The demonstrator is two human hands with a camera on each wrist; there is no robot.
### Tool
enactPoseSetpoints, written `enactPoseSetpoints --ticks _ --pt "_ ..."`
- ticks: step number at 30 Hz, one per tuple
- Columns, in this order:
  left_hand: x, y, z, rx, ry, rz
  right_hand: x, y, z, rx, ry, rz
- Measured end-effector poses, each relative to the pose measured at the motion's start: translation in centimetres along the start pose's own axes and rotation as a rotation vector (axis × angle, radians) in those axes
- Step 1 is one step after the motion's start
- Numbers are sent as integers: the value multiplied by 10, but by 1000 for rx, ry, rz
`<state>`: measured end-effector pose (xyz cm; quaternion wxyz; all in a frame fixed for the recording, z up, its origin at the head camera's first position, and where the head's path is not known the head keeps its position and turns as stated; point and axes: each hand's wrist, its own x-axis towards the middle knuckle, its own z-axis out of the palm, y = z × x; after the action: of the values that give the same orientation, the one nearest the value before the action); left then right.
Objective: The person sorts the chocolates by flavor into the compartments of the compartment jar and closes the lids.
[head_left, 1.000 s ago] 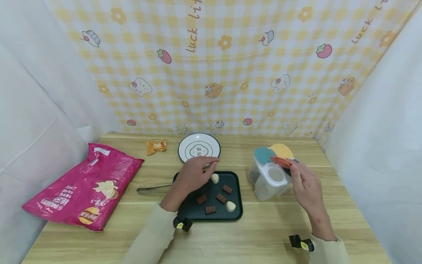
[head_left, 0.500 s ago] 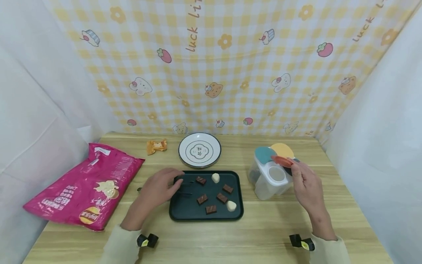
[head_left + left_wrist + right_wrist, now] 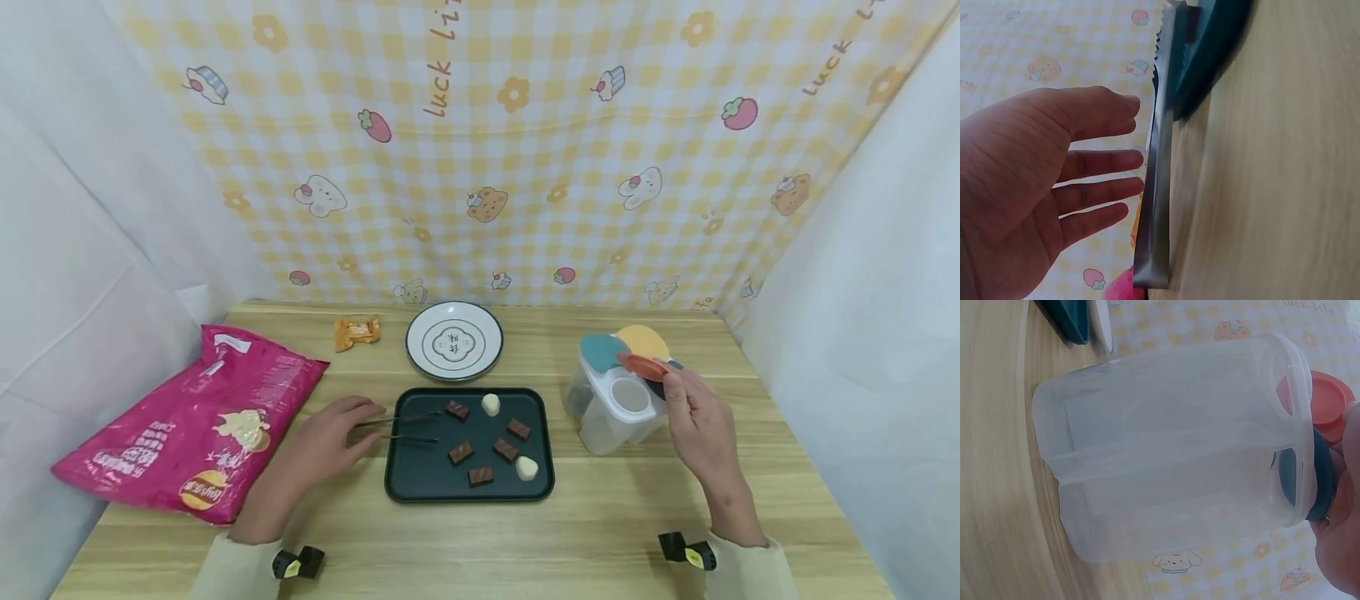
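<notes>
In the head view, my left hand [image 3: 330, 442] hovers around the handle end of metal tongs [image 3: 408, 417], its fingers loosely extended. The left wrist view shows the fingers beside the tongs [image 3: 1159, 156], not wrapped round them. The tongs' two arms lie over the left edge of a dark green tray [image 3: 420, 492]. Brown chocolate pieces [image 3: 481, 476] and two whitish pieces [image 3: 527, 468] lie on it. With thumb and fingers my right hand [image 3: 701, 425] pinches a raised orange-red lid [image 3: 643, 367] on a clear multi-compartment container [image 3: 611, 425]. The uncovered round opening shows below the lid.
Behind the tray stands a white plate [image 3: 454, 367] with a dark rim. An orange-wrapped sweet [image 3: 357, 332] lies at the back left. A magenta chip bag [image 3: 187, 425] covers the table's left side. Teal [image 3: 602, 353] and yellow [image 3: 642, 342] lids top the container.
My left hand has moved from above the tray's upper left, leftward and back to the tongs' handle end, uncovering another chocolate piece. The right hand still holds the orange-red lid up.
</notes>
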<state>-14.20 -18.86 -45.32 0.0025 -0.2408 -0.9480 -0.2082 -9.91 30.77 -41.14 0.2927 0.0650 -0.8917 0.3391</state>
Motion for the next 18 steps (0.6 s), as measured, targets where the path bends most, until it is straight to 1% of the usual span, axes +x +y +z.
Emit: enactPoseSetpoints --ticks 9,13,18 --pt "-1 -6 2 13 -58 -24 2 -1 0 23 -28 -19" --pt "0 -9 5 14 -72 -34 1 -1 0 7 -14 -26" --pt "1 -10 7 22 -82 -46 1 0 0 11 -26 -21"
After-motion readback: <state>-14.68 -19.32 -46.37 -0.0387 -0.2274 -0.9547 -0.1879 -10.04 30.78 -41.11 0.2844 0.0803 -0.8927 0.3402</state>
